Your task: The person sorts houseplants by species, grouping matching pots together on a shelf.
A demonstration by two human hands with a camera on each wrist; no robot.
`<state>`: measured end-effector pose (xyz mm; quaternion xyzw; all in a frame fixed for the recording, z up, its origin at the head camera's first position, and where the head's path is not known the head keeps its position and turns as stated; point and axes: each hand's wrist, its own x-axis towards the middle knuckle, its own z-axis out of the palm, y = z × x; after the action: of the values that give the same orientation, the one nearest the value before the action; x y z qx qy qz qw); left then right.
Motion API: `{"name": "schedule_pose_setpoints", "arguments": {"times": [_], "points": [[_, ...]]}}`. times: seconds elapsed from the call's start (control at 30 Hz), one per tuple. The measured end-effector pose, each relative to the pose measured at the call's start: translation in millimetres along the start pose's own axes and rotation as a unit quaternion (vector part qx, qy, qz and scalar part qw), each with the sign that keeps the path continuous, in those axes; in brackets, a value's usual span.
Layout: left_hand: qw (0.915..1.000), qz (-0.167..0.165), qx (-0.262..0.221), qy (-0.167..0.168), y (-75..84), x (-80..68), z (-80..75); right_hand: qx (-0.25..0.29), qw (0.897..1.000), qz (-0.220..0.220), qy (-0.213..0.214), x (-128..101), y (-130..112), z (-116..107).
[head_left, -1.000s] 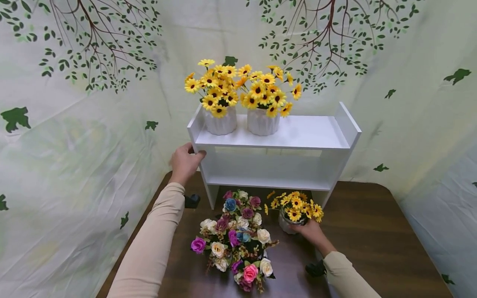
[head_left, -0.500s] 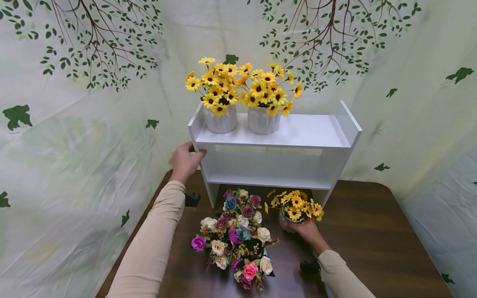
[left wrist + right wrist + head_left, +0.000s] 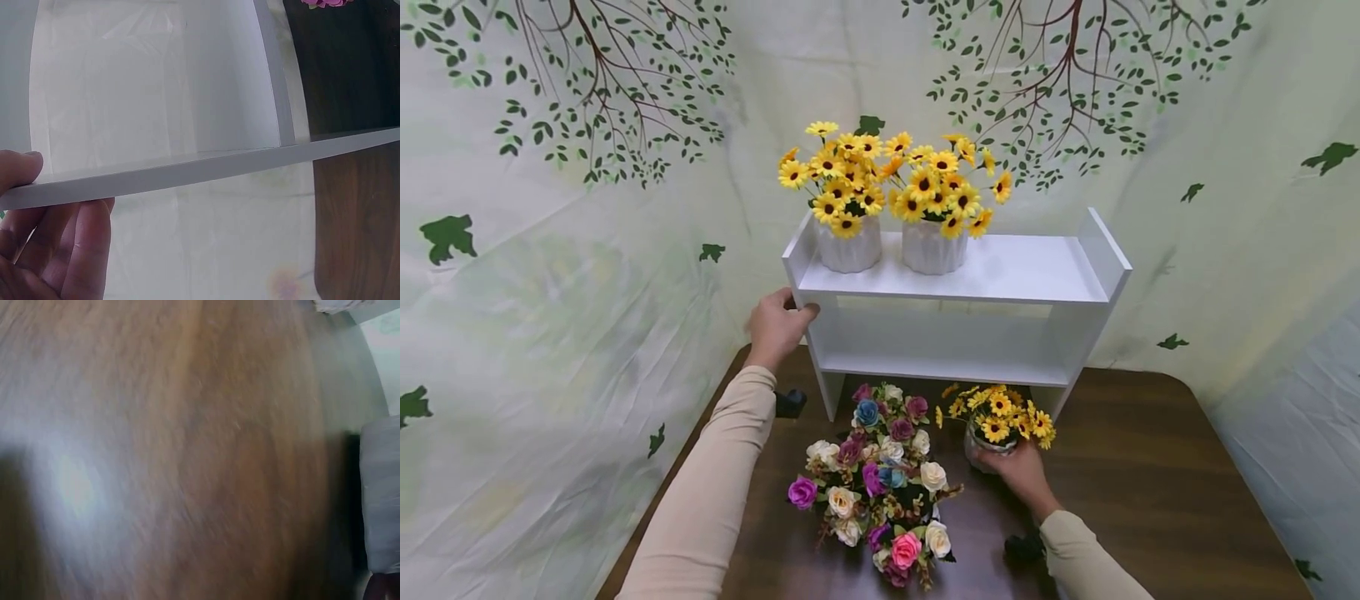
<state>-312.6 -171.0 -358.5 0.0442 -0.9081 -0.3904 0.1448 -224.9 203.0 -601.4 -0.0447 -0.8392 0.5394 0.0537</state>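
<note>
Step in hand, as judged: pick-up of the small sunflower pot (image 3: 996, 427) from the worktop (image 3: 1150, 467), with the white shelf unit (image 3: 955, 287) steadied. Right hand (image 3: 1017, 468) wraps the near side of the pot, fingers curled round its base; pot stands upright on the worktop, just in front of the shelf unit's right leg and right of the mixed rose bouquet (image 3: 880, 479). Left hand (image 3: 777, 325) grips the left end of the top board, thumb on top and fingers beneath (left wrist view confirms (image 3: 56, 244)). Top board already carries two sunflower pots (image 3: 891, 212) at its left; the right half is bare. Next move, judged, calls for a straight lift clear of the bouquet, pot kept level, then up over the board's front edge. Against the earlier frames: pot and right hand sit in almost the same spot, no lift visible; left grip unchanged. Right wrist view is blurred, shows only wood.
</note>
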Motion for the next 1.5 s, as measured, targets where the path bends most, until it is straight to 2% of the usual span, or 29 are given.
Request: {"name": "schedule_pose_setpoints", "arguments": {"times": [0.3,0.47,0.67,0.9,1.13,1.5], "points": [[0.9999,-0.002,-0.014,-0.002,1.2,2.2,-1.6,-0.081,0.997,-0.001,-0.003,-3,-22,-24],[1.0000,0.000,-0.009,0.000,1.9,2.0,-0.8,-0.114,0.993,-0.011,-0.014,-15,-40,-46],[0.9999,0.000,-0.010,-0.004,3.2,2.5,0.7,-0.117,0.992,-0.038,-0.030,-40,-79,-86],[1.0000,-0.003,-0.005,0.001,3.1,3.8,-2.0,-0.125,0.988,-0.092,-0.017,-55,-138,-128],[0.9999,0.006,0.009,0.002,1.2,2.8,-1.3,-0.094,0.989,-0.113,-0.009,-55,-185,-158],[0.9999,0.006,0.012,0.001,-1.6,2.2,1.7,-0.105,0.988,-0.112,0.008,-40,-227,-181]]}}
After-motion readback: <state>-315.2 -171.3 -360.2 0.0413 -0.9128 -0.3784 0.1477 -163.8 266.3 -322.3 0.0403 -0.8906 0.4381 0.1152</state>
